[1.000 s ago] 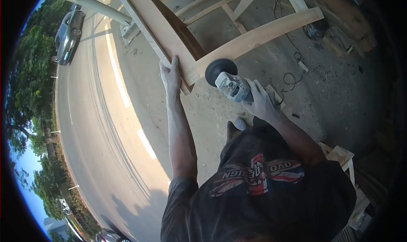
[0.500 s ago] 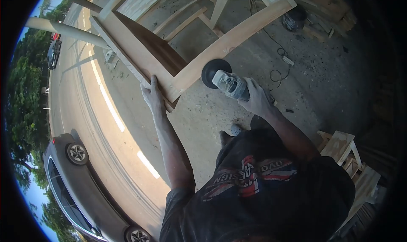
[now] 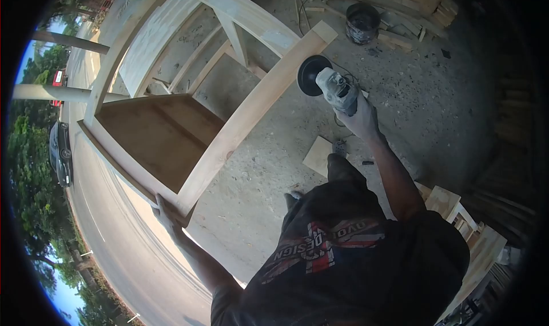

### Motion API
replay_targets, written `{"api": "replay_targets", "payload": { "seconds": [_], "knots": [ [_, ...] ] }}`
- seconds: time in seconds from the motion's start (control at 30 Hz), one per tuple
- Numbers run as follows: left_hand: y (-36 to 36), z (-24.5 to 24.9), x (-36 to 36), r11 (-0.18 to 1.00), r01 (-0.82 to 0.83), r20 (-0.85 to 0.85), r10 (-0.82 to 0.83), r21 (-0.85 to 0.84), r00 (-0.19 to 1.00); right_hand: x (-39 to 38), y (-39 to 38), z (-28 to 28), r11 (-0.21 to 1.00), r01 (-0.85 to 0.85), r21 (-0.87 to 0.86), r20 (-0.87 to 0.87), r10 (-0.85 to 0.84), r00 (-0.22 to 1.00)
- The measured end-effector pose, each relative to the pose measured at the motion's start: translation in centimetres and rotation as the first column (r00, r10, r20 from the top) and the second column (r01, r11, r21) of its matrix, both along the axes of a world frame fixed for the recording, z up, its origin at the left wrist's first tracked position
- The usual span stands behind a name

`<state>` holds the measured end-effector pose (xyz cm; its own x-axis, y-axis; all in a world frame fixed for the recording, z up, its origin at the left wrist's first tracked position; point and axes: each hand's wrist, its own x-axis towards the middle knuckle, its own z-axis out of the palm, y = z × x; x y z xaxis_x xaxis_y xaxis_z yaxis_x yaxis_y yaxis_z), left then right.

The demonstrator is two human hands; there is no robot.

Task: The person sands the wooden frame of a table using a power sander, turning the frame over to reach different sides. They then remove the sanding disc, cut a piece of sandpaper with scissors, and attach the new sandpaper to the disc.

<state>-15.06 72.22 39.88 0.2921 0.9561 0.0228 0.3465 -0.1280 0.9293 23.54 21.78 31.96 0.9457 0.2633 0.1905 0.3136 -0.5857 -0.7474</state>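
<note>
My right hand [image 3: 361,117] is wrapped round the body of an angle grinder [image 3: 338,90], dusty and pale, fitted with a round black sanding disc [image 3: 313,74]. The disc's edge overlaps the long bare rail [image 3: 251,114] of a wooden frame, towards the rail's far end. At the near corner of this frame, my left hand [image 3: 166,214] grips the side board [image 3: 134,174], its fingers over the top edge. A brown panel [image 3: 160,126] fills part of the frame between the boards.
Behind stands more pale wooden framing [image 3: 240,9]. A dark bucket [image 3: 362,23] and wood offcuts [image 3: 400,37] lie at the back right. By my feet is a flat wooden piece [image 3: 318,156]. A small wooden stand [image 3: 443,203] is on the right; a road [image 3: 114,229] runs along the left.
The grinder has moved along the rail from near the corner towards its far end. My left hand keeps hold of the corner. My view has shifted, and the near car has left it.
</note>
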Motion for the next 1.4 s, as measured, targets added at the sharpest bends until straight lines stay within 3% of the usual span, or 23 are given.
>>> {"api": "replay_targets", "payload": {
  "seconds": [0.1, 0.17, 0.2, 0.23, 0.27, 0.33, 0.37, 0.4, 0.43, 0.5, 0.57, 0.63, 0.67, 0.7, 0.77, 0.9, 1.17, 1.33, 1.4],
  "knots": [
    [-0.4, -0.2, -0.3, 0.998, -0.052, 0.027, 0.051, 0.035, 0.998, 5.5, -3.2, -0.5, 0.999, 0.042, -0.013, -0.095, -0.043, 0.995],
    [6.1, -5.2, -6.0, 0.994, 0.098, 0.344, -0.077, -0.044, 0.936, 8.3, -5.5, -0.8, 0.991, 0.108, 0.084, -0.102, -0.1, 0.99],
    [3.4, -4.0, -4.8, 0.996, 0.076, 0.34, -0.056, -0.045, 0.939, 9.6, -6.6, -0.5, 0.986, 0.103, 0.132, -0.092, -0.091, 0.992],
    [-0.8, -1.1, -1.4, 0.929, -0.194, -0.129, 0.245, 0.314, 0.961, 10.8, -7.8, -0.1, 0.989, 0.074, 0.131, -0.092, -0.062, 0.994],
    [-4.1, 1.1, 2.1, 0.692, -0.218, -0.417, 0.623, 0.688, 0.662, 11.8, -8.8, 0.5, 0.984, 0.052, 0.171, -0.074, -0.039, 0.996],
    [-6.4, 1.5, 5.7, 0.579, -0.051, -0.286, 0.476, 0.814, 0.831, 14.5, -10.1, 2.6, 0.977, -0.005, 0.214, -0.031, 0.012, 0.999],
    [-10.5, 3.2, 10.1, 0.613, 0.138, -0.38, 0.283, 0.778, 0.881, 15.8, -10.7, 3.9, 0.983, -0.07, 0.17, -0.042, 0.078, 0.996],
    [-13.8, 4.1, 14.5, 0.657, 0.331, -0.428, -0.014, 0.677, 0.904, 17.1, -10.8, 5.3, 0.983, -0.137, 0.124, -0.055, 0.145, 0.988],
    [-16.5, 4.5, 18.4, 0.516, 0.564, -0.615, -0.087, 0.645, 0.783, 18.5, -10.1, 6.6, 0.977, -0.179, 0.117, -0.035, 0.184, 0.982],
    [-21.3, 4.1, 25.1, 0.475, 0.703, -0.689, -0.243, 0.53, 0.683, 20.3, -8.2, 9.6, 0.962, -0.244, -0.124, 0.126, 0.259, 0.958],
    [-24.2, 2.4, 29.0, 0.436, 0.763, -0.741, -0.268, 0.476, 0.616, 20.7, -4.9, 14.4, 0.927, -0.321, -0.195, 0.137, 0.35, 0.927],
    [-25.3, 0.9, 30.2, 0.445, 0.757, -0.73, -0.277, 0.478, 0.625, 21.1, -1.9, 16.9, 0.824, -0.452, -0.342, -0.028, 0.472, 0.881],
    [-25.4, 0.5, 30.9, 0.439, 0.763, -0.727, -0.293, 0.475, 0.621, 21.2, -0.9, 17.6, 0.774, -0.532, -0.344, 0.066, 0.585, 0.809],
    [-25.5, 0.2, 31.1, 0.445, 0.748, -0.717, -0.28, 0.492, 0.639, 21.3, 0.0, 17.8, 0.77, -0.535, -0.349, 0.085, 0.594, 0.8],
    [-26.5, -0.2, 30.8, 0.553, 0.75, -0.728, -0.335, 0.362, 0.598, 21.4, 1.2, 17.7, 0.686, -0.623, -0.377, 0.146, 0.708, 0.691],
    [-27.5, -0.1, 31.2, 0.561, 0.733, -0.725, -0.307, 0.386, 0.617, 22.5, 2.4, 18.1, 0.595, -0.599, -0.535, 0.112, 0.753, 0.648],
    [-27.3, -0.3, 31.2, 0.556, 0.736, -0.741, -0.289, 0.385, 0.606, 26.4, 8.0, 20.8, 0.598, -0.589, -0.543, 0.114, 0.748, 0.654],
    [-27.4, -0.3, 31.1, 0.532, 0.742, -0.728, -0.301, 0.408, 0.616, 29.8, 12.7, 22.5, 0.661, -0.562, -0.498, 0.324, 0.743, 0.586],
    [-27.4, -0.4, 31.0, 0.537, 0.754, -0.745, -0.307, 0.378, 0.592, 30.8, 14.7, 24.0, 0.655, -0.552, -0.516, 0.298, 0.741, 0.601]
  ]
}}
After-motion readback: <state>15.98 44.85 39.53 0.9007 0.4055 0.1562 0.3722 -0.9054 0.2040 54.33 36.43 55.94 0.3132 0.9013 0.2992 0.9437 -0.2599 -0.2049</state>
